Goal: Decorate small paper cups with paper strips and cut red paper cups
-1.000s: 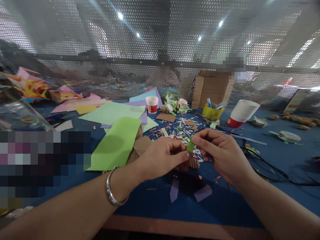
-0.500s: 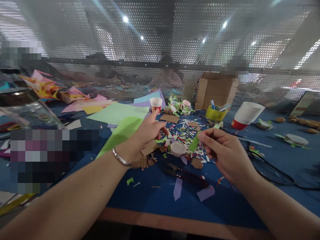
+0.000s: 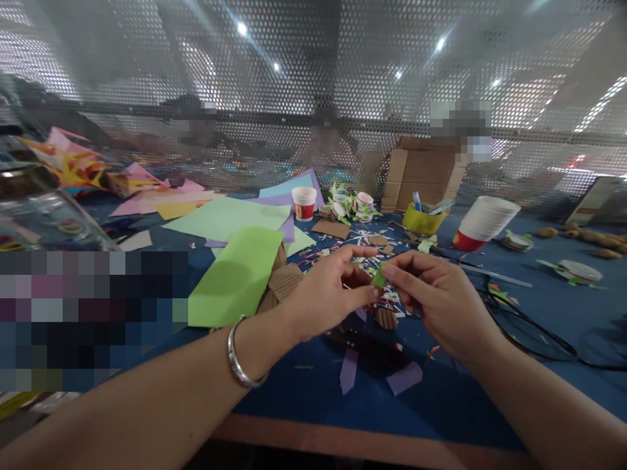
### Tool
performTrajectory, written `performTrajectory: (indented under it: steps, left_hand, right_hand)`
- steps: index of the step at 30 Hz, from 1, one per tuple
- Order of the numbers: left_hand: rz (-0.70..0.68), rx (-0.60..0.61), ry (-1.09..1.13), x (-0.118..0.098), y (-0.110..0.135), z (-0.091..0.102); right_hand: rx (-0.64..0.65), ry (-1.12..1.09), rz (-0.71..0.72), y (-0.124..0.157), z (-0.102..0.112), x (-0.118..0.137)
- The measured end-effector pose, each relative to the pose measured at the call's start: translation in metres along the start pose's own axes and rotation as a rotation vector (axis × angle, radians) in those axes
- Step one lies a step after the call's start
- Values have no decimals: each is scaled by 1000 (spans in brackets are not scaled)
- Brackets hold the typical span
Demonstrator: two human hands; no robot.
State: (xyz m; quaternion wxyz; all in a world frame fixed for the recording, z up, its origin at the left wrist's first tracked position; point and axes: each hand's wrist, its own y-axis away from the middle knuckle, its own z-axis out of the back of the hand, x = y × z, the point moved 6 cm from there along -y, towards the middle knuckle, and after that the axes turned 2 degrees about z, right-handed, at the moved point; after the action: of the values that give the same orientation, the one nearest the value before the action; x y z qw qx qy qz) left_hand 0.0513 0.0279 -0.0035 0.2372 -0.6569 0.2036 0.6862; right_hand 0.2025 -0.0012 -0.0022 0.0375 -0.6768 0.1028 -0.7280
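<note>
Between the thumb and forefinger of my right hand (image 3: 435, 294) is a small green paper strip (image 3: 379, 275). My left hand (image 3: 326, 287), with a silver bangle at the wrist, reaches over to the strip's left side. Its thumb and forefinger are apart, the thumb close to the strip's lower end; whether it touches cannot be told. Beneath both hands lies a heap of paper scraps (image 3: 392, 301). Dark scissors (image 3: 367, 346) rest in front, beside two purple paper pieces (image 3: 348, 372). The pale round cup base in the heap is hidden behind my left hand.
A bright green sheet (image 3: 235, 277) and corrugated cardboard pieces (image 3: 287, 282) lie left. Behind stand a paper cup (image 3: 304, 204), small paper turtles (image 3: 350, 202) and a yellow holder (image 3: 422, 220). Stacked cups (image 3: 484, 222) and a black cable (image 3: 533, 336) are right.
My left hand has moved right and nearer, from beside the standing cup to the green strip. My right hand keeps its pinch on the strip, nearly in place.
</note>
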Motion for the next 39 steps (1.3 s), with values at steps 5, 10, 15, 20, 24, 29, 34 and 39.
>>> performTrajectory:
  steps: [5,10,15,20,24,29,34,39]
  left_hand:
    - [0,-32,69,-1,-1,5]
    - [101,-40,239,2,1,5]
    - [235,-166,434,10,2,13]
    - [300,-303,543,11,3,22]
    - [329,-280,592,10,5,17]
    - [357,-241,591,13,5,13]
    - [285,-249,485,9,4,13]
    - [150,-260,322,1,6,12]
  right_hand:
    - [29,43,-13,1,-2,-4]
    - [29,101,14,2,-2,-2]
    - [-46,436,317,9,1,23]
    - [82,623,645,20,-14,34]
    - [100,667,756,23,-18,35]
    - [101,676,724,23,-17,37]
    - [90,634,581,19,-15,34]
    - [58,499,354,12,-10,25]
